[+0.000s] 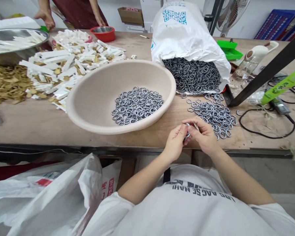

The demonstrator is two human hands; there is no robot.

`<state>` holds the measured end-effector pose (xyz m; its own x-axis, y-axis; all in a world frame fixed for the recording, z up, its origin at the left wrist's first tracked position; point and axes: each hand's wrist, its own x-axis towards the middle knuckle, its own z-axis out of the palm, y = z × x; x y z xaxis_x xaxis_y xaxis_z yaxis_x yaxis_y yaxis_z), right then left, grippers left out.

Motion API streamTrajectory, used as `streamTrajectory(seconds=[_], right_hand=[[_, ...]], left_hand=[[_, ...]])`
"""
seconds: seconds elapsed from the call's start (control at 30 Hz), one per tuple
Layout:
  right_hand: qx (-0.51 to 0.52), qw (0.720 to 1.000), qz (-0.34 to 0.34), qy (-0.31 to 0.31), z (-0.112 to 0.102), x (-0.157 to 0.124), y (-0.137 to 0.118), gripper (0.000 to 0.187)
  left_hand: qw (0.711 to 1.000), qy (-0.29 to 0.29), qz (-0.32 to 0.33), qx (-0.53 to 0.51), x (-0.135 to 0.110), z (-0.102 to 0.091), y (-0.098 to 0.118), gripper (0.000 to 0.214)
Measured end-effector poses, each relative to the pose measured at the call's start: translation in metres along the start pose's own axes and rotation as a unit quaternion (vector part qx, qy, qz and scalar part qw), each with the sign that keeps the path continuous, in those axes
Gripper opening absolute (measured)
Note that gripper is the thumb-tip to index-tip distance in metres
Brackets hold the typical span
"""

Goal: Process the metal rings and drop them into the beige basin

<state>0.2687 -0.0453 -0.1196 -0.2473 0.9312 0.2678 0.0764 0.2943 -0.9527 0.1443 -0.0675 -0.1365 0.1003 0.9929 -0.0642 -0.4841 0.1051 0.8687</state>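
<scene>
Wooden table (29, 126), right of frame centre: left hand (175, 140) pinches a metal ring (188, 125), right hand (206, 137) clasps a thin strip (196, 126) beside it; probably best to keep the ring steady, strip clear of fingertips.

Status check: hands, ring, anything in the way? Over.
Left hand, right hand: both on one metal ring. Right hand also grips a thin piece, type unclear. Loose rings lie just beyond right hand; beige basin to the left.
</scene>
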Motion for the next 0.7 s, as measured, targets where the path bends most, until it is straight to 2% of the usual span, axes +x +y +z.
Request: streamTrajectory(seconds=[0.1,0.17,0.23,0.3,0.37,0.47,0.57,0.7], right_hand=[[0.07,0.997,0.044,-0.013,0.0,0.006,0.001,0.029],[0.069,0.996,0.054,0.001,0.001,0.006,0.002,0.032],[-0.008,0.999,0.012,0.031,-0.002,0.003,0.001,0.037],[-0.116,0.991,-0.05,0.036,-0.008,-0.002,-0.003,0.037],[-0.215,0.972,-0.096,0.001,-0.014,-0.008,-0.009,0.037],[-0.328,0.937,-0.113,-0.042,-0.017,-0.013,-0.015,0.043],[-0.375,0.919,-0.107,-0.047,-0.015,-0.014,-0.017,0.05],[-0.383,0.917,-0.107,-0.044,-0.013,-0.014,-0.018,0.05]], left_hand=[[0.999,-0.002,-0.034,-0.018,-0.001,-0.002,0.005,0.054],[0.998,0.001,-0.046,-0.035,-0.002,-0.001,0.007,0.054],[0.997,-0.008,-0.052,-0.05,-0.002,-0.001,0.01,0.052],[0.996,-0.019,-0.058,-0.061,-0.003,-0.001,0.013,0.052],[0.995,-0.02,-0.068,-0.063,-0.003,-0.001,0.016,0.054],[0.996,-0.002,-0.072,-0.057,-0.004,-0.001,0.016,0.054],[0.996,0.01,-0.073,-0.052,-0.005,0.0,0.016,0.054],[0.996,0.001,-0.079,-0.047,-0.005,0.0,0.015,0.053]])
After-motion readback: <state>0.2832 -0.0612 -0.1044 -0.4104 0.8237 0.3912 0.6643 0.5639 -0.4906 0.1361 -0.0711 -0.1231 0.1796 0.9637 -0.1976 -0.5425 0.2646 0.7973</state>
